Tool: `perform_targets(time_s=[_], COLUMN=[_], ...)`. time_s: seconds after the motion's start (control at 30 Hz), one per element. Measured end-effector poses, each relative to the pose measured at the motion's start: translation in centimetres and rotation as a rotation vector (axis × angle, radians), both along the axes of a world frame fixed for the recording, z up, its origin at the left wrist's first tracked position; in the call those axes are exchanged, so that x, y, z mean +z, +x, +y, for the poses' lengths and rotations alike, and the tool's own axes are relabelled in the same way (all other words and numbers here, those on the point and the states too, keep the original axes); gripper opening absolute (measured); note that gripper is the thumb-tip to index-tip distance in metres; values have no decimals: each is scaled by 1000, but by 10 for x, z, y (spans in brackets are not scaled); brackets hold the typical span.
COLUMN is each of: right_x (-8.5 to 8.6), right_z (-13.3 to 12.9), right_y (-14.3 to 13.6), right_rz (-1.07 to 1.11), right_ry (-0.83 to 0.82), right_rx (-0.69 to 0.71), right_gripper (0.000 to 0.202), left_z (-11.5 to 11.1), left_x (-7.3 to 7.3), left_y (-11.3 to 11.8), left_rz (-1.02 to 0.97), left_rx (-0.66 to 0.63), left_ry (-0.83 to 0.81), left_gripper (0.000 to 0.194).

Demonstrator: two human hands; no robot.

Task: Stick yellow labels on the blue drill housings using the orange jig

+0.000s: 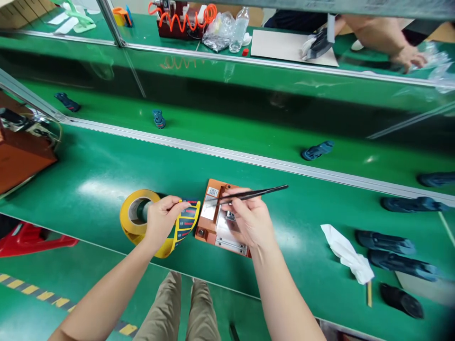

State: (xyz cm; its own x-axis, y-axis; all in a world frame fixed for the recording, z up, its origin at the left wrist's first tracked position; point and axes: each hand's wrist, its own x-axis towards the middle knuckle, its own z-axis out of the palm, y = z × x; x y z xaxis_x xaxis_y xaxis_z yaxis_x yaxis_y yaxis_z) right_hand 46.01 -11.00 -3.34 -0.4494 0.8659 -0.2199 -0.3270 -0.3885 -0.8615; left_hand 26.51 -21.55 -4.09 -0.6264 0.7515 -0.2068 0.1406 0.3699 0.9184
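My left hand [162, 220] pinches the free end of a yellow strip of dark labels [185, 223], which unwinds from a yellow roll [127, 213] lying on the green bench. Black tweezers [266, 191] are held in my right hand [250, 219], their tips pointing left over a metal plate on the orange fixture [205, 232]. That fixture sits right of the label strip, partly hidden under my right hand. A small printed code sticker shows at its upper left corner.
Dark tool housings [386, 241] and a crumpled white tissue [346, 253] lie at the right. More housings [317, 150] rest on the green belt beyond a metal rail [213, 150]. Another person's hand [408, 57] is at the top right. An orange machine [24, 156] stands left.
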Motion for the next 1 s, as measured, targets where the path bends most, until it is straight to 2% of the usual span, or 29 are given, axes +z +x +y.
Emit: perform_targets(time_s=[0.17, 0.3, 0.43, 0.53, 0.6, 0.7, 0.8, 0.9, 1.0], right_x=[1, 2, 5, 4, 0, -6, -10, -14, -19], right_z=[14, 16, 15, 16, 19, 26, 32, 35, 35], right_y=[-25, -30, -26, -15, -3, 22, 48, 68, 78], right_rz=[-32, -98, -126, -166, -201, -258, -298, -346, -394], right_ry=[74, 96, 123, 167, 211, 264, 281, 322, 358], right_rx=[122, 151, 169, 141, 94, 58, 61, 64, 73], right_gripper=[22, 31, 30, 27, 25, 24, 25, 25, 26], left_z=[-4, -3, -3, 6, 19, 44, 62, 62, 46], left_x=[2, 8, 13, 16, 15, 6, -3, -5, -2], left_y=[1, 1, 4, 3, 2, 2, 5, 9, 23], left_rz=[15, 82, 172, 323, 476, 692, 814, 903, 976], left_rx=[-58, -116, -168, -234, -282, -371, -469, -468, -412], left_ry=[34, 50, 22, -34, -130, -333, -469, -407, -146], left_gripper=[23, 22, 23, 33, 42, 53, 62, 64, 54])
